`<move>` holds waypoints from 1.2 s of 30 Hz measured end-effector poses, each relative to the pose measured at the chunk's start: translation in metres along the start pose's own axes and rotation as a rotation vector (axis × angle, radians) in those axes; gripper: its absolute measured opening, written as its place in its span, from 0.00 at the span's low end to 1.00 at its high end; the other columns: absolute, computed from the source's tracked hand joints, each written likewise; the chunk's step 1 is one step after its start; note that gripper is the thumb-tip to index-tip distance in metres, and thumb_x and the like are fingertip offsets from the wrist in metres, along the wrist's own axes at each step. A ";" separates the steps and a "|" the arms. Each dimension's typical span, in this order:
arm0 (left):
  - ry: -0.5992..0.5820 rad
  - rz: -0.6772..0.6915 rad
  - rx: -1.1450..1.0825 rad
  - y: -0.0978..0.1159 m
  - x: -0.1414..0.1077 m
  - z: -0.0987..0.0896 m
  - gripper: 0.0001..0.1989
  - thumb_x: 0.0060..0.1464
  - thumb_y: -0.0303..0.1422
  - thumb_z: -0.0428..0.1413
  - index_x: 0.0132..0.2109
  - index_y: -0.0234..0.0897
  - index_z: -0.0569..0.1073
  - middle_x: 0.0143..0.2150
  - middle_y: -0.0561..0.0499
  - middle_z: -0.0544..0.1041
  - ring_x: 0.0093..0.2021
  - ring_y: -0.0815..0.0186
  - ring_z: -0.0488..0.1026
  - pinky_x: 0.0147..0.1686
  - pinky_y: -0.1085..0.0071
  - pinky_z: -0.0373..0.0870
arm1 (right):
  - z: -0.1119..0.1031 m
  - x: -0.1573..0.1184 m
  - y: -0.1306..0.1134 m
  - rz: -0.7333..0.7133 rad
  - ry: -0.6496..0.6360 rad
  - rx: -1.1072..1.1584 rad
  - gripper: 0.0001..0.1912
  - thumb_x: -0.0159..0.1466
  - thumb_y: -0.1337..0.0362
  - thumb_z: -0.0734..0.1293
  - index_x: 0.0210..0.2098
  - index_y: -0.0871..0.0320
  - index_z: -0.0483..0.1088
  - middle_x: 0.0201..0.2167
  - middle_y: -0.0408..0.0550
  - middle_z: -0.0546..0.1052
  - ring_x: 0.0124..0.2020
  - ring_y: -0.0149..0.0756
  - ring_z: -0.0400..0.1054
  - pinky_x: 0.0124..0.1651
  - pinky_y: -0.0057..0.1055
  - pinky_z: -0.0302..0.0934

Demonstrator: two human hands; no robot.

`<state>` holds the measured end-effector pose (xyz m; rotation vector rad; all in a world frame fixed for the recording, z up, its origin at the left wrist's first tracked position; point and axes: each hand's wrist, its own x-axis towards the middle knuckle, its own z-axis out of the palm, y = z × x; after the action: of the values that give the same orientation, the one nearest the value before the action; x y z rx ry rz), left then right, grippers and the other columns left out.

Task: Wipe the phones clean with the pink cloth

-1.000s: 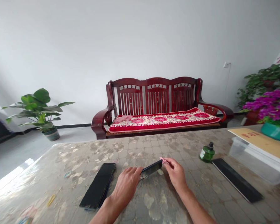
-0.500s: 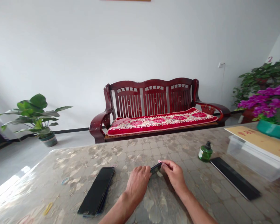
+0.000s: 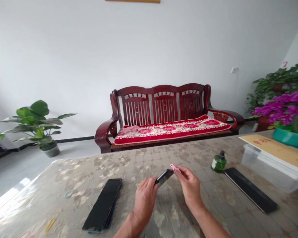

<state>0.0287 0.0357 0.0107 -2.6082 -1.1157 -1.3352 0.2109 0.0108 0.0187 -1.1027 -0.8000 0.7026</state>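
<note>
My left hand (image 3: 146, 198) is closed around the near end of a dark, flat phone (image 3: 164, 177), held tilted above the table. Pinched in the fingers of my right hand (image 3: 190, 186) is a small pink cloth (image 3: 174, 168), touching or very close to the phone's far end. Part of the phone is hidden behind my left fingers. To the left lies a black phone (image 3: 103, 205) with a blue edge showing beneath it.
A green bottle (image 3: 219, 162) stands at the right beside a long black slab (image 3: 250, 190). Farther right is a clear plastic box (image 3: 265, 168) under a tan envelope (image 3: 275, 148). A yellow band (image 3: 50, 224) lies at the left. Beyond the table (image 3: 136, 162) stands a wooden bench (image 3: 164, 102).
The phone in my left hand has tilted, showing more of its flat face. My right hand has risen slightly, and more of the pink cloth shows.
</note>
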 end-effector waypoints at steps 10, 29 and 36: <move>0.072 -0.294 -0.305 -0.005 -0.015 0.012 0.10 0.63 0.36 0.48 0.42 0.39 0.73 0.33 0.50 0.78 0.32 0.62 0.76 0.33 0.69 0.74 | 0.009 -0.005 -0.020 -0.005 -0.069 0.093 0.15 0.54 0.55 0.76 0.38 0.56 0.79 0.40 0.52 0.82 0.42 0.43 0.76 0.48 0.37 0.70; 0.058 -0.130 -0.129 -0.006 -0.008 -0.006 0.19 0.64 0.27 0.45 0.61 0.37 0.66 0.53 0.42 0.78 0.51 0.60 0.77 0.48 0.65 0.76 | 0.028 -0.011 -0.046 -0.400 -0.218 -0.266 0.07 0.63 0.61 0.69 0.39 0.54 0.78 0.40 0.50 0.81 0.41 0.40 0.76 0.44 0.32 0.71; 0.163 0.002 -0.031 -0.007 -0.006 -0.019 0.17 0.69 0.31 0.46 0.62 0.40 0.64 0.50 0.44 0.79 0.47 0.61 0.79 0.45 0.69 0.77 | 0.036 -0.010 -0.055 -0.648 -0.268 -0.457 0.07 0.66 0.67 0.66 0.40 0.52 0.76 0.39 0.47 0.80 0.42 0.38 0.74 0.42 0.31 0.70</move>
<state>0.0083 0.0317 0.0167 -2.4655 -1.0771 -1.5447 0.1805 0.0033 0.0773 -1.0671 -1.5111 0.1126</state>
